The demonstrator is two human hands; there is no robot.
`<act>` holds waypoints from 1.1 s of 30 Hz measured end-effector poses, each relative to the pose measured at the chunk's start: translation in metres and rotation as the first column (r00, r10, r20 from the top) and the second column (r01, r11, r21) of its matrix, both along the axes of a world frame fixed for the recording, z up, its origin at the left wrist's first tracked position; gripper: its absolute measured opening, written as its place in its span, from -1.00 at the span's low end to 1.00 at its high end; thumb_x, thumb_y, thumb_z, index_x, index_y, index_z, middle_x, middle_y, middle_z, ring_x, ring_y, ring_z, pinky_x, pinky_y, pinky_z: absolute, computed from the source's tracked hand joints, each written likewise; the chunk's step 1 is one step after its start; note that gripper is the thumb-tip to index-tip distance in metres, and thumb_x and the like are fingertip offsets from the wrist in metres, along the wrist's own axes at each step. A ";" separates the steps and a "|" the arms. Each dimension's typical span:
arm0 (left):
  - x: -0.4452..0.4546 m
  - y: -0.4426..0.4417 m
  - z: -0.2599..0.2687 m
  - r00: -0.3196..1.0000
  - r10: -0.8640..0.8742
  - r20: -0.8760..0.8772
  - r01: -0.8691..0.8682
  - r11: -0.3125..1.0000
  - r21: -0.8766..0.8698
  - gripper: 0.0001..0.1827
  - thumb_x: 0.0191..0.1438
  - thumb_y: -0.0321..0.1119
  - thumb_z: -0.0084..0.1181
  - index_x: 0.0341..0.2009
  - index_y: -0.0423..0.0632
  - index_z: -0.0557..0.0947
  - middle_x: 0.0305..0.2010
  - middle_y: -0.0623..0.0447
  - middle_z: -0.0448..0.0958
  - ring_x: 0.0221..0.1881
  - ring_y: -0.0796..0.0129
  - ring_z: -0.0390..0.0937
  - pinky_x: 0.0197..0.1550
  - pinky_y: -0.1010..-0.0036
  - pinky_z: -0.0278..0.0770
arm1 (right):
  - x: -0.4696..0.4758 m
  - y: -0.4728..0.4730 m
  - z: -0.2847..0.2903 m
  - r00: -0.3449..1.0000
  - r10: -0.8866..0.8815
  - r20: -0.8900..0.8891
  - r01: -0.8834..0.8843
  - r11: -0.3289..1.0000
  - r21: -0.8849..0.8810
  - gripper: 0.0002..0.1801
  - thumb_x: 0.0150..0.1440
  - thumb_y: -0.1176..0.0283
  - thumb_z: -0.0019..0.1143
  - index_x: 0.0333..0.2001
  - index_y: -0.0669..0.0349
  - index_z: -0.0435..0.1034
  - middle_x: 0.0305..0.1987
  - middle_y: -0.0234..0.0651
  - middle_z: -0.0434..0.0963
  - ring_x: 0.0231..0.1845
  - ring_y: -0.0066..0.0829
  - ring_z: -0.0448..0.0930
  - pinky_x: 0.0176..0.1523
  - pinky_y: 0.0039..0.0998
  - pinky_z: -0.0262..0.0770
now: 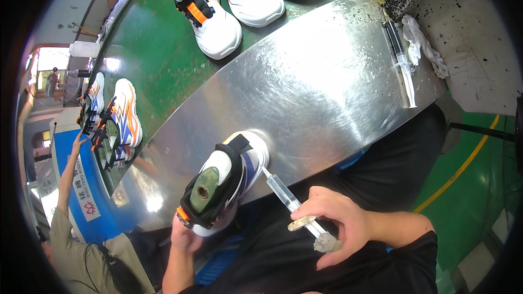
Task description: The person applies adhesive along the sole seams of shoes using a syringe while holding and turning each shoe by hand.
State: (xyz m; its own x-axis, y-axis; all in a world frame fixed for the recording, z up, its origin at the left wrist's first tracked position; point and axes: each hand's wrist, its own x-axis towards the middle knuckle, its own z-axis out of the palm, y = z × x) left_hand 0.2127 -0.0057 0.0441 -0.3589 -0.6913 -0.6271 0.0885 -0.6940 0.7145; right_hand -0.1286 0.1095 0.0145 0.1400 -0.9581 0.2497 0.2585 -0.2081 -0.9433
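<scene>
My left hand (186,232) grips the front end of a white, purple and black sneaker (249,167), whose heel rests towards the metal tabletop. A green shoe last (206,188) with a round hole fills its collar. In my right hand (341,222) is a clear plastic syringe (282,192), its flange and plunger end crusted with pale residue. The thumb lies at the plunger end and the fingers are around the barrel. The nozzle points at the sole edge near the heel; whether it touches cannot be told.
A steel plate (294,65) borders the green conveyor surface (159,41). White sneakers (216,28) with orange straps stand along the far side; more shoes (122,114) are at the left. A dark-filled syringe (398,53) lies beside a crumpled white cloth (423,47). A co-worker's arm (67,171) reaches towards the left shoes.
</scene>
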 end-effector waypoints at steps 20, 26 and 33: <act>-0.067 0.046 -0.028 0.839 -0.120 -0.530 0.333 0.884 0.327 -0.09 -0.28 -0.60 0.13 0.26 -0.11 0.10 0.20 -0.06 0.27 0.21 0.13 0.26 0.21 0.21 0.22 | 0.004 0.009 0.070 0.997 0.049 -0.058 -0.037 0.980 0.197 -0.25 -0.30 0.09 0.43 -0.09 0.36 0.38 -0.25 -0.31 0.53 -0.31 -0.48 0.38 -0.30 -0.51 0.23; -0.098 0.043 -0.032 0.743 -0.077 -0.665 0.413 0.835 0.364 -0.16 -0.28 -0.65 0.07 0.21 -0.16 0.19 0.17 -0.10 0.31 0.24 0.07 0.21 0.28 0.17 0.10 | -0.013 0.024 0.100 0.977 0.141 -0.158 -0.105 0.970 0.218 -0.21 -0.36 0.02 0.41 -0.14 0.40 0.40 -0.25 -0.26 0.54 -0.38 -0.45 0.33 -0.30 -0.49 0.22; -0.139 0.043 -0.049 0.662 -0.117 -0.740 0.523 0.780 0.344 -0.31 -0.17 -0.72 0.08 0.13 -0.06 0.32 0.08 -0.08 0.39 0.15 0.09 0.32 0.17 0.19 0.28 | -0.026 0.052 0.125 0.946 0.049 -0.320 -0.012 0.993 0.116 -0.19 -0.35 -0.09 0.38 -0.18 0.38 0.42 -0.28 -0.27 0.52 -0.49 -0.40 0.32 -0.38 -0.41 0.16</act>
